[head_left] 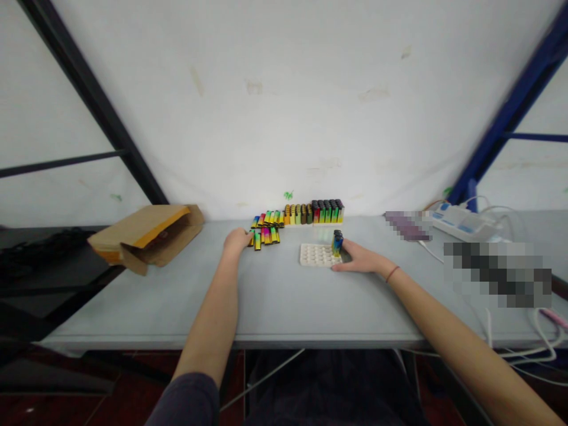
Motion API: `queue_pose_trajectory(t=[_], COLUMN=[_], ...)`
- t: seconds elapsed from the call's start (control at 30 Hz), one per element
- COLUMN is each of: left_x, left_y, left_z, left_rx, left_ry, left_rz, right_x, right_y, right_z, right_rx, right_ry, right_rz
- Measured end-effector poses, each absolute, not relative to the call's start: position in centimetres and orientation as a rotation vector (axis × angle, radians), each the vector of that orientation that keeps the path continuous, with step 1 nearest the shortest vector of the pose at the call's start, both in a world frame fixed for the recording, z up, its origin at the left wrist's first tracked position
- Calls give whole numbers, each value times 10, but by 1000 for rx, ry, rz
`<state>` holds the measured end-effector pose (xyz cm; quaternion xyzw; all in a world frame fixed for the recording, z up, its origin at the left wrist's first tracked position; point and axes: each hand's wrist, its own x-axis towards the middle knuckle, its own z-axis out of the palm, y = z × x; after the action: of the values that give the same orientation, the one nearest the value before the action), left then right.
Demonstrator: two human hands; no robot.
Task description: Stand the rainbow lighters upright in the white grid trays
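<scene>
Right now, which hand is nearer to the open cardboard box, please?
Left. The left hand is right of the cardboard box, at the loose colourful pieces; the right hand is farther right, at the white tray.

The head camera looks down — across the table (275, 302).

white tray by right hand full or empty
The white tray is partly filled: colourful items at its right end, bare holes leftward.
</scene>
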<state>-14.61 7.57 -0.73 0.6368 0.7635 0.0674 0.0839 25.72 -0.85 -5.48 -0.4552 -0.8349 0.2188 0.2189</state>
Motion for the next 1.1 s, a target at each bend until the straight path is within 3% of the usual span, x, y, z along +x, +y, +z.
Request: queue_pose_trajectory(t=[0.37,0.53,0.63,0.77,1.1], left_x=[-139,-135,-116,-70,-6], left_y=[78,70,65,53,21], left_z=[-4,8,16,15,0], left_rx=[1927,1815,1764,1602,1039], left_ry=[2308,2369,2017,1410,925], left_rz=[151,685,1006,1068,1122], right_x=[258,259,259,259,259], right_y=[-7,-7,-7,-6,-6], right_z=[-57,-58,-58,-59,-60], right_rx=[-1261,-1258,-1249,-1239,-1237], right_ry=[-2297,-2305,-2311,-2302,-2287], right_rz=[613,601,596,606,631])
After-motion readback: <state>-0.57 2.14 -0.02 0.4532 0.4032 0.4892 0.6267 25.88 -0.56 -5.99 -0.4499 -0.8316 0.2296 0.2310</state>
